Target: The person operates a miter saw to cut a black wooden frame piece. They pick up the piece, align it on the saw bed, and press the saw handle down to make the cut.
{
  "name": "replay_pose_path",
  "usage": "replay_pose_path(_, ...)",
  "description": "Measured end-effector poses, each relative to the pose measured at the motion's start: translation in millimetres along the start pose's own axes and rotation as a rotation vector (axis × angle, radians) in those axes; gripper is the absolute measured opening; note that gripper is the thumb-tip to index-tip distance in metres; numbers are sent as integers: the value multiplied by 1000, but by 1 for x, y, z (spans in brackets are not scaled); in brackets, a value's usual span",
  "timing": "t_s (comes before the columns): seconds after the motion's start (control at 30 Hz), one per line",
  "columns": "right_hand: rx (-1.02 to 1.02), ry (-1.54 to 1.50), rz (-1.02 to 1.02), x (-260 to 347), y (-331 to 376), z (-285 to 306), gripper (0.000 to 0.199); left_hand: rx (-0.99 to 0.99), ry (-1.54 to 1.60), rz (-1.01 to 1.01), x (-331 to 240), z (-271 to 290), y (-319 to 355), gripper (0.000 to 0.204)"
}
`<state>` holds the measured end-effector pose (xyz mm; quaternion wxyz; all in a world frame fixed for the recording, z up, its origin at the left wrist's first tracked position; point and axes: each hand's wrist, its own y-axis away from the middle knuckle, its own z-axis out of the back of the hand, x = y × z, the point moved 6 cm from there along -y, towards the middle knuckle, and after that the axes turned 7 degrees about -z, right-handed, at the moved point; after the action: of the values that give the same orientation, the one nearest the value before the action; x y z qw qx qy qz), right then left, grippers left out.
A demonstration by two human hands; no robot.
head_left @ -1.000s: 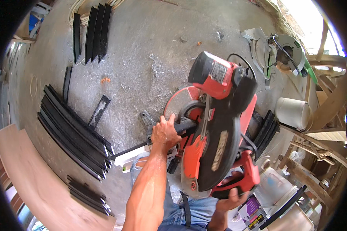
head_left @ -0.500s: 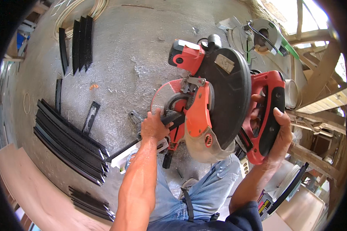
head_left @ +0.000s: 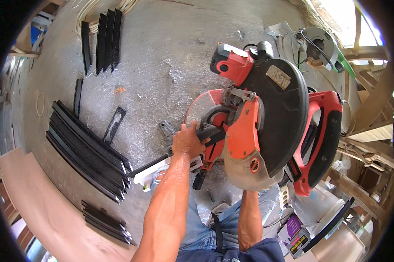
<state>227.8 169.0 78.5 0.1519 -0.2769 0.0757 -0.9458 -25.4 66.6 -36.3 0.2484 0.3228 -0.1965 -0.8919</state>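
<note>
A red and black miter saw (head_left: 277, 113) stands in front of me, its head raised. My left hand (head_left: 189, 139) is closed over a black metal profile (head_left: 149, 166) at the saw's base, pressing it beside the blade guard. The profile's long end runs down to the left, past a white piece (head_left: 151, 177) near my knee. My right forearm (head_left: 249, 214) reaches up under the clear lower guard (head_left: 245, 172). Behind the saw, that hand and its fingers are hidden. Nothing grips the saw's handle (head_left: 325, 144).
Stacks of black profiles (head_left: 85, 153) lie on the concrete floor to the left, with more at the far left (head_left: 108, 41). A wooden board (head_left: 44, 196) lies near left. A green-handled circular saw (head_left: 321, 48) sits far right. A power strip (head_left: 284, 196) and purple box (head_left: 293, 231) are near right.
My right hand has let go of the saw handle and moved left and down, behind the saw. My left hand stays on the profile. The whole view has shifted slightly.
</note>
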Motion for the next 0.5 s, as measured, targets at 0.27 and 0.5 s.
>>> replay_pose_path(0.27, -11, -108, -42, 61, 4, -26, 52, 27, 13, 14, 0, 4, 3, 69)
replay_pose_path(0.5, -27, -208, -96, 63, 1, -18, 52, 39, -8, 45, 6, 0, 3, 71)
